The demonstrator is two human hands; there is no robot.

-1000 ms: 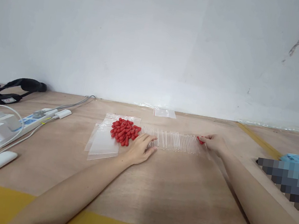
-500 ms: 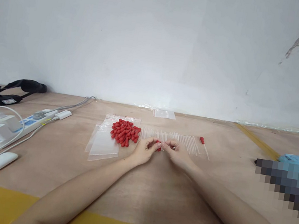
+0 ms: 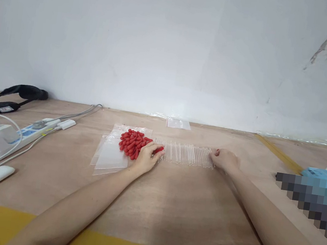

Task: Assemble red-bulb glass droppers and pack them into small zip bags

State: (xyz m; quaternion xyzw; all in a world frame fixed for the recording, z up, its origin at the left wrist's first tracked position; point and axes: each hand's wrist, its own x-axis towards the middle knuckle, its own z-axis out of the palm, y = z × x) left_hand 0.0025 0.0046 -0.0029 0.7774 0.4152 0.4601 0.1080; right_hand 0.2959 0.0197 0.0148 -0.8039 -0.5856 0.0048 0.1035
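- A row of clear glass tubes (image 3: 187, 154) lies on the wooden table (image 3: 174, 214), stretched between the two hands.
- The left hand (image 3: 146, 157) pinches a red rubber cap (image 3: 159, 149) at the row's left end, just beside the heap of red caps (image 3: 132, 142).
- The right hand (image 3: 224, 160) rests curled at the row's right end; something red (image 3: 217, 150) shows at its fingertips, though whether it grips this is unclear.
- Clear plastic bags (image 3: 109, 156) lie under and left of the heap.
- A power strip (image 3: 23, 134) sits well left of the left hand.
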